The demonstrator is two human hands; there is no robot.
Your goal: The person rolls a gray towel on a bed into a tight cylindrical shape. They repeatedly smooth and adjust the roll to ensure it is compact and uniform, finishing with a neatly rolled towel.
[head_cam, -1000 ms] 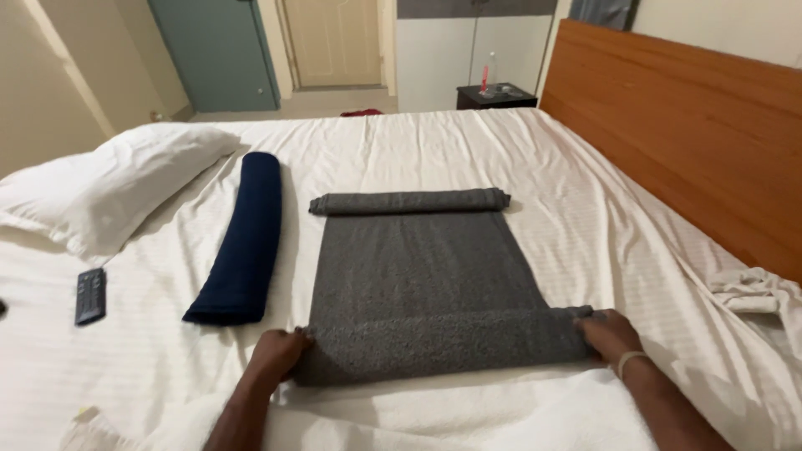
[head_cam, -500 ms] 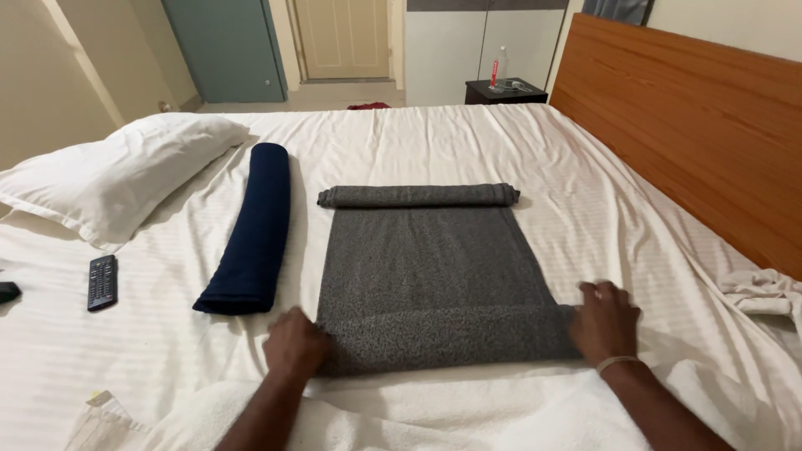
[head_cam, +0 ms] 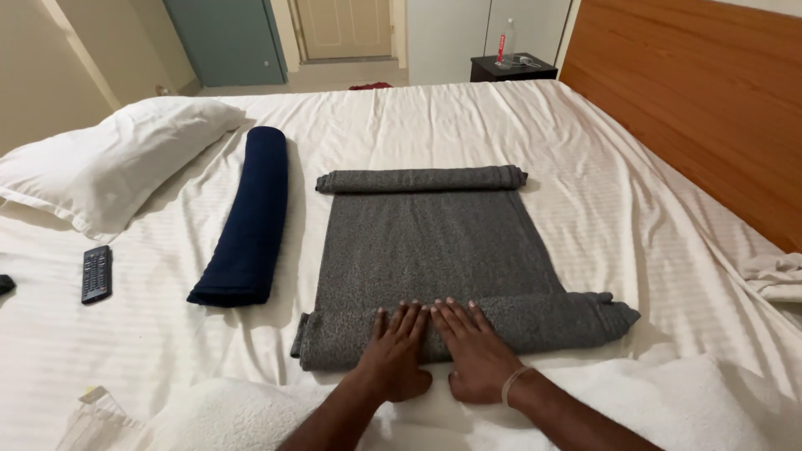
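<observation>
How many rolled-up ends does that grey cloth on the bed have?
2: the far roll lies toward the doors; the near roll sits under the left hand and right hand.

The left hand [head_cam: 394, 351] and right hand [head_cam: 472, 351] lie flat over the middle of the near roll of the grey cloth [head_cam: 434, 250], hiding that stretch of it. Both forearms run out of the bottom edge. A small dark object [head_cam: 5, 284] beside the remote control [head_cam: 96, 273] is cut by the left edge, too little showing to tell its kind. A crumpled white cloth [head_cam: 777, 276] is clipped by the right edge. The bottle [head_cam: 506, 40] on the nightstand [head_cam: 511, 67] is too small to make out.
</observation>
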